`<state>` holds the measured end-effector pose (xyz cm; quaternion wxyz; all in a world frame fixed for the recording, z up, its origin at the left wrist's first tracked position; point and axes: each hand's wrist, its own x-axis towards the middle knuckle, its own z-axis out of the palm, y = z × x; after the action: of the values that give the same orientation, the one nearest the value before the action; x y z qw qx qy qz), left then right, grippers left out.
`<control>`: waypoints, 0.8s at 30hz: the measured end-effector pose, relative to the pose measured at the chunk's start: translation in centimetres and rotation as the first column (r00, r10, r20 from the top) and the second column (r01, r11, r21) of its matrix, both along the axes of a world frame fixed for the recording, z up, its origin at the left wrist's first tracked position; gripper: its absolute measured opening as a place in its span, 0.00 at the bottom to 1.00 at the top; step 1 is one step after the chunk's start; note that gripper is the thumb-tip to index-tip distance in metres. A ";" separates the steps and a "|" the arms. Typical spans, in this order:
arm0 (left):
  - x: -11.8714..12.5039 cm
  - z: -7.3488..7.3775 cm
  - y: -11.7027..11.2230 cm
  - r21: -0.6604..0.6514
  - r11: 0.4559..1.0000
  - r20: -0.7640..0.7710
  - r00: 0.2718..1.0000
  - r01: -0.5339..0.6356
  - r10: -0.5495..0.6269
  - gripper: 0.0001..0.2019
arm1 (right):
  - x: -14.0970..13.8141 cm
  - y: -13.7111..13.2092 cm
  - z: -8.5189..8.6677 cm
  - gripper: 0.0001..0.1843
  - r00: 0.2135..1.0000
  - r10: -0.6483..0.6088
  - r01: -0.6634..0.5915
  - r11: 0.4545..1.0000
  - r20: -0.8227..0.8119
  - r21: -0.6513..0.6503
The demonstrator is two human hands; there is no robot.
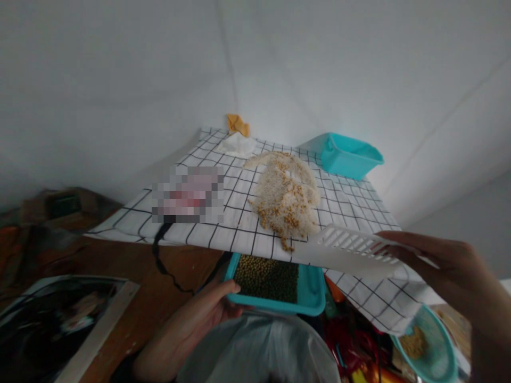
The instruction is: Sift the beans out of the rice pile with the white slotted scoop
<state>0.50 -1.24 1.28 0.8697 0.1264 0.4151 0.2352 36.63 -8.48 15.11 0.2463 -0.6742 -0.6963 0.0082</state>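
Note:
My left hand (223,303) grips the near left corner of a teal plastic bin (313,298), held just below the table's front edge. Inside it lie yellow beans (255,268) and dark green beans (275,284). My right hand (427,252) is closed on a white slotted plastic piece (351,244) at the table's front right edge; its full shape is hard to make out. Beside it on the checked cloth (239,231) spreads a heap of pale grains (275,181) mixed with yellow beans (293,207). A few beans sit close to the edge.
An empty-looking teal tub (351,157) stands at the table's back right. A white cloth or bag (237,143) and a yellow cloth (238,125) lie at the back. A blurred-out object (187,194) rests on the left. Below right is a teal round basket (437,340).

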 end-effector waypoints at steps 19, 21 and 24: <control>-0.1 -3.4 0.7 0.026 1.000 0.042 0.999 0.010 -0.011 0.10 | -1.7 2.3 0.0 0.14 0.999 0.038 -0.036 0.989 -0.016 0.141; -0.1 -3.2 0.7 0.003 1.000 0.058 0.998 0.028 -0.028 0.10 | -1.8 2.4 0.0 0.14 0.999 0.038 -0.035 0.989 -0.017 0.141; -0.2 -2.3 0.5 -0.015 0.999 0.066 0.997 0.046 -0.044 0.10 | -2.0 2.5 0.0 0.14 0.998 0.066 -0.065 0.989 -0.002 0.135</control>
<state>0.34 -0.73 -1.05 0.8889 0.1208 0.3855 0.2161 34.65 -5.99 15.13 0.2933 -0.6326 -0.7162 -0.0286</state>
